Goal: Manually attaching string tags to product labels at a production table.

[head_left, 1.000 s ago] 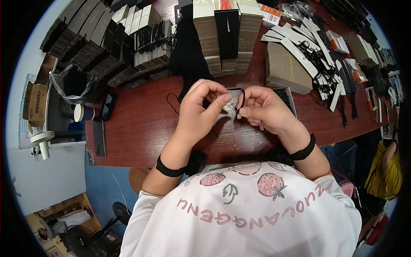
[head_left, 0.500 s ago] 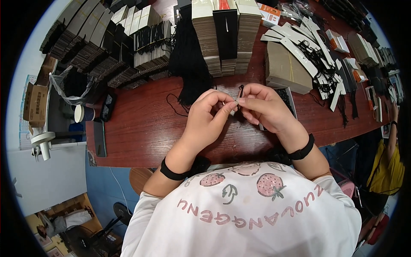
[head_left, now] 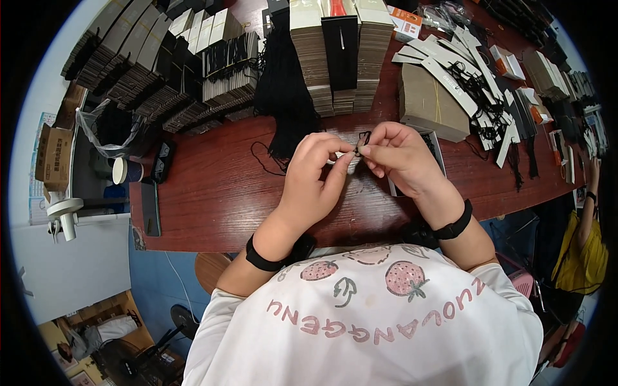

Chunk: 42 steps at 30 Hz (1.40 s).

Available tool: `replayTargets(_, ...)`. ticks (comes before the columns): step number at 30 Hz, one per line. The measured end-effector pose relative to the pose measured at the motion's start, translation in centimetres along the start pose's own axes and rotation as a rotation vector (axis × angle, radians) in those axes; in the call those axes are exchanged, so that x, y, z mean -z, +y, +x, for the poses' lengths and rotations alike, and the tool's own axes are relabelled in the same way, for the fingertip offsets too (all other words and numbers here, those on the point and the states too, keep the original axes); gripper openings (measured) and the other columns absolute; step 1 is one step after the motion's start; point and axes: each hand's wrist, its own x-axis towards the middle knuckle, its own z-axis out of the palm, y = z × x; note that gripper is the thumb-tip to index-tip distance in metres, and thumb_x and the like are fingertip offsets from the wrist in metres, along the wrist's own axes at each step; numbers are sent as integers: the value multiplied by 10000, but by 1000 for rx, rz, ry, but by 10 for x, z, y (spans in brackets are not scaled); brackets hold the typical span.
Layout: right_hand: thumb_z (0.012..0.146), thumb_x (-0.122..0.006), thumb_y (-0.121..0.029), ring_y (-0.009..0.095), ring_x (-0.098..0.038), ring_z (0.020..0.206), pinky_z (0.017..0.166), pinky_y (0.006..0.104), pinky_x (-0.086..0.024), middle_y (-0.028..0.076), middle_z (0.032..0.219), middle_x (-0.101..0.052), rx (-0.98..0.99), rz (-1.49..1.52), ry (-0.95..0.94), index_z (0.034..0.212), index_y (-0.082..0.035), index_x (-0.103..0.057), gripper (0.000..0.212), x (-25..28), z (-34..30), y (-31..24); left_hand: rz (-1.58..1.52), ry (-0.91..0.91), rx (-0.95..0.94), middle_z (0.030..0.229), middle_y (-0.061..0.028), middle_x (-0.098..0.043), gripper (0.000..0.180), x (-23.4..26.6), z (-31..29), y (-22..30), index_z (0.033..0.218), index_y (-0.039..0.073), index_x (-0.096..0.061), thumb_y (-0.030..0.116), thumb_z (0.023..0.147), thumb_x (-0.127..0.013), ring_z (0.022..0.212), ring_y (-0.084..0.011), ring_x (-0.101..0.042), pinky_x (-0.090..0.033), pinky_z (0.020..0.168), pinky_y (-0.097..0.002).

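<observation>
A thin black cord is pinched between my two hands above the middle of the table, its small loop rising past the fingertips. My left hand grips it between thumb and forefinger. Thumb and fingers of my right hand close on the same cord from the other side, and the tips of both hands nearly meet. Just beyond my left hand lies a large bundle of black cords, with one strand looping onto the wood. An open box sits partly hidden behind my right hand.
Tall stacks of grey cards stand behind my hands, and more card stacks fill the far left. White strips with black cords lie on a card block at right. A paper cup stands left. Another person is at far right.
My fingers have shifted slightly around the cord, and its loop now shows wider above the right fingertips. The right hand is tilted a little differently. Both hands stay in the same place.
</observation>
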Motion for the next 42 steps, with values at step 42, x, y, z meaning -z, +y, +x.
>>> replayTargets(42,750,-628,23,52,-479,622,518,187,-382,2,765,-542,536,-576,143,785,-12,-546,96,-7,-4,6,-765,-116,633,836,-53,-653,101,7,0,-6,944,-6,-643,36,865,-595,717,-72,-561,-442,653,-196)
